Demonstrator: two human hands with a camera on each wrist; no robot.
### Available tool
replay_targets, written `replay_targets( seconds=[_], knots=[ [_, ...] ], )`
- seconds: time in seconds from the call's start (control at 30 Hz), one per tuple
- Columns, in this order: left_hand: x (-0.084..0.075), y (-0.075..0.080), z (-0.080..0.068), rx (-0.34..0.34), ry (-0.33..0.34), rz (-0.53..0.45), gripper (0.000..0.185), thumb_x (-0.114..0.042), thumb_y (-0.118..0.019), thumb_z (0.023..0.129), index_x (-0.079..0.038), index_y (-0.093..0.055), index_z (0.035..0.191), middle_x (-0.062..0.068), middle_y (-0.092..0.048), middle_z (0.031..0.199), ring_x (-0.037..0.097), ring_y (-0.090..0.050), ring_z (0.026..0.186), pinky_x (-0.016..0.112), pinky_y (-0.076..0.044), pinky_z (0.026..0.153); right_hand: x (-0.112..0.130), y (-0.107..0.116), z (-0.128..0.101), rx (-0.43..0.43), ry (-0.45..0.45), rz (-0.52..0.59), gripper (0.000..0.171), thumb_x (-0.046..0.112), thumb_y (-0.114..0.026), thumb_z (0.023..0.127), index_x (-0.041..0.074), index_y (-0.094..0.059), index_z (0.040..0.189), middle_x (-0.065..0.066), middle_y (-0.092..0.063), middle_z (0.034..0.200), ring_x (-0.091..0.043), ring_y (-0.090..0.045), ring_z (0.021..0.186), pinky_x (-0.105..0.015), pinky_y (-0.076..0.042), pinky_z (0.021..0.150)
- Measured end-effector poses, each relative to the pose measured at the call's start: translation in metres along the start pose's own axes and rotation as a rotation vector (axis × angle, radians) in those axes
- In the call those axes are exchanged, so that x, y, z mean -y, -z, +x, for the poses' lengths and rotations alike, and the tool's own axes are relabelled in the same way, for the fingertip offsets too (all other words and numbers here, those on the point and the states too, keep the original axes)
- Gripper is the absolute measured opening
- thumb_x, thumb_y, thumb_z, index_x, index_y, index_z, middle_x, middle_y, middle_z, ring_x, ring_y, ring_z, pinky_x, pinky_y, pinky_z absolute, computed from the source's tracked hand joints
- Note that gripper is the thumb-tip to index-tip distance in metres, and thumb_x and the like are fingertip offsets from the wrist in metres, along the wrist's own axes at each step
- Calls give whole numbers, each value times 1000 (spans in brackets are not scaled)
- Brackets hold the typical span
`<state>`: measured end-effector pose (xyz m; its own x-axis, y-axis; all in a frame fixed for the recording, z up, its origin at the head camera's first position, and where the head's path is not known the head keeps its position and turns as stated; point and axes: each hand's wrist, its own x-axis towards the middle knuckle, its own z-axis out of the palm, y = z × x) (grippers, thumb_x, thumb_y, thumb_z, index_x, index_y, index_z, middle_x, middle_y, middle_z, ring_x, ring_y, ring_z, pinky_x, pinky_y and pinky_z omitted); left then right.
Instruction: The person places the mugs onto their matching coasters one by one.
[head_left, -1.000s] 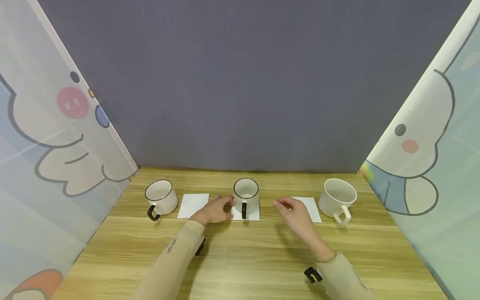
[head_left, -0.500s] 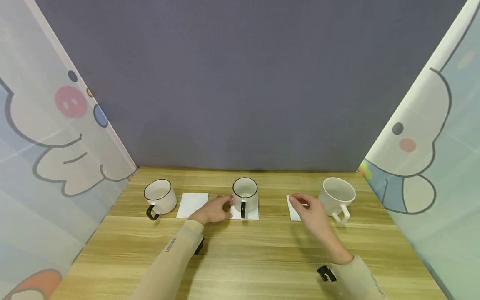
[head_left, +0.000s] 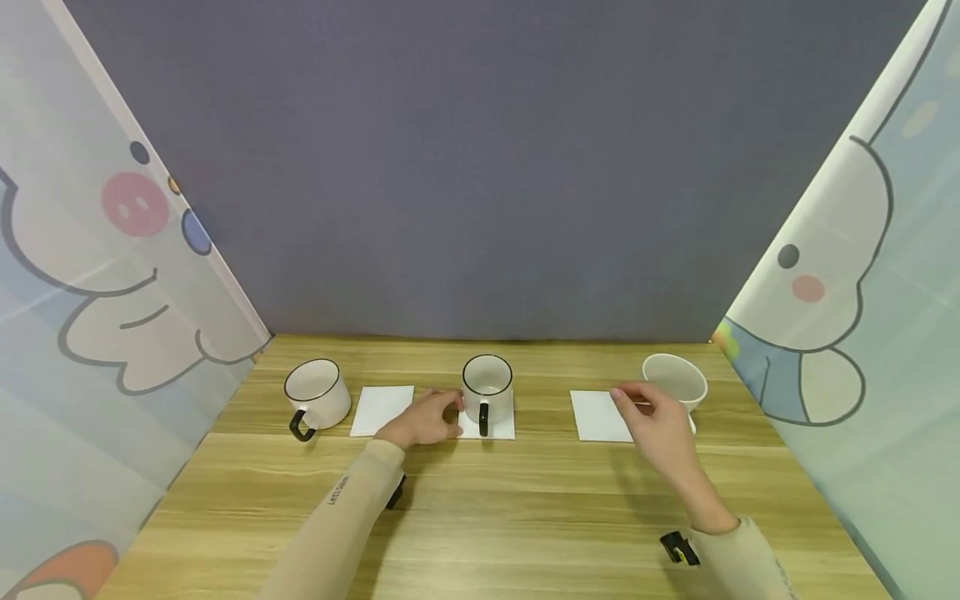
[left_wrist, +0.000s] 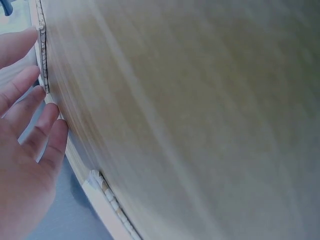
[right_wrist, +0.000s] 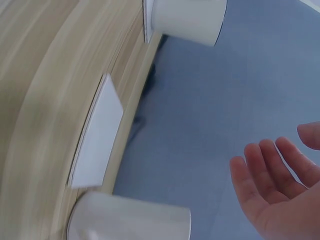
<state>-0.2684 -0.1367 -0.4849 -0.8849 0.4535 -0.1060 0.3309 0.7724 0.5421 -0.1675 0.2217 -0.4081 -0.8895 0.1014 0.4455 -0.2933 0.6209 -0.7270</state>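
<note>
In the head view my left hand (head_left: 429,418) is just left of a white mug (head_left: 487,390) with a black rim and black handle, thumb and fingers parted toward its side. That mug stands upright on a white cardboard square (head_left: 507,429). My right hand (head_left: 663,429) hovers between another cardboard square (head_left: 600,417) and a plain white mug (head_left: 678,377), partly covering both. Its fingers bend loosely around nothing, as the right hand (right_wrist: 280,185) also shows in the right wrist view. The left wrist view has the left hand's fingers (left_wrist: 30,95) spread near a corrugated cardboard edge.
A third mug (head_left: 317,396), black-rimmed with a black handle, stands at the left on the wooden table (head_left: 510,517). Beside it lies one more white cardboard square (head_left: 382,408). A grey panel (head_left: 487,183) rises behind, with cartoon-printed curtains (head_left: 127,283) on both sides.
My right hand has moved right, from left of the right-hand cardboard square across it toward the plain white mug. The left hand stays beside the middle mug.
</note>
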Motion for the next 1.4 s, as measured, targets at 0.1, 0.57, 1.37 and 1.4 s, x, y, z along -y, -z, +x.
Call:
replay_targets(
  seconds=[0.1,0.57,1.37,1.4],
  knots=[
    [-1,0,0,-2,3,-4,29,-23,-77,88,-18,-62,111,3,-49,154,36,-41,139,60,-36,111,-6,7,-1,-27,9,4,17,13,-68,98,-2,-74,105,-18,-74,103,0,-65,85,-9,-50,72],
    [-3,1,-3,-9,12,-13,27,-22,-77,87,-20,-62,110,3,-48,155,36,-40,140,60,-33,113,-15,29,1,-136,-29,-42,18,11,-69,96,-5,-73,102,-22,-73,99,17,-54,82,-4,-45,71],
    [-2,0,-1,-7,8,-8,27,-23,-76,89,-20,-62,111,3,-47,155,36,-39,141,59,-32,114,-64,59,-7,-183,-90,-149,21,12,-68,96,-8,-73,102,-27,-72,98,21,-48,76,-4,-42,65],
    [-2,0,-1,-6,6,-9,27,-22,-76,89,-19,-62,111,3,-48,155,36,-39,141,59,-32,114,-65,60,-7,-182,-101,-161,22,13,-68,97,-7,-73,102,-27,-72,98,21,-48,76,-4,-42,64]
  ],
)
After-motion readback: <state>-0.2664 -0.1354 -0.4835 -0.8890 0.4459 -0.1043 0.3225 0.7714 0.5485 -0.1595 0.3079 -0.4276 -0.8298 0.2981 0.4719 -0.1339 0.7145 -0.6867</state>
